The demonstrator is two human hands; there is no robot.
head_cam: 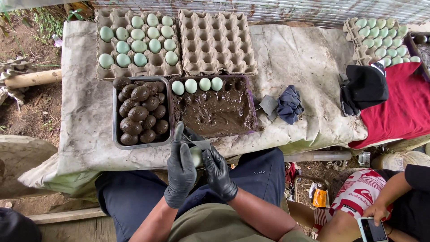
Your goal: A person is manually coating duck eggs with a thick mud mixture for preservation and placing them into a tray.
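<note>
Egg (195,155): one, pale green, held between both gloved hands at the near edge of the surface (304,58), just in front of the mud tray (215,112). Left hand (180,172): black glove, fingers clenched round the egg's left side. Right hand (218,172): black glove, grasping the egg from the right; a grey scraper-like strip (199,142) lies across its fingertips, which hand pins it I cannot tell.

Mud tray: dark brown paste, four clean green eggs (197,85) in a row along its far edge. Left of it, touching, a metal tray (117,121) with about sixteen mud-coated eggs (141,112); exact count unclear, they are piled.

Far side: left carton (139,42) holds fourteen green eggs; the carton (217,42) beside it to the right holds none. Far right, a third carton (380,38), about eighteen eggs, partly cut off by the frame.

Right of the mud tray: one blue-grey rag (289,104). Further right, one black cap (365,87) on a red cloth (403,112).

Near right: another person's hand (375,212) holds a phone (371,229).
</note>
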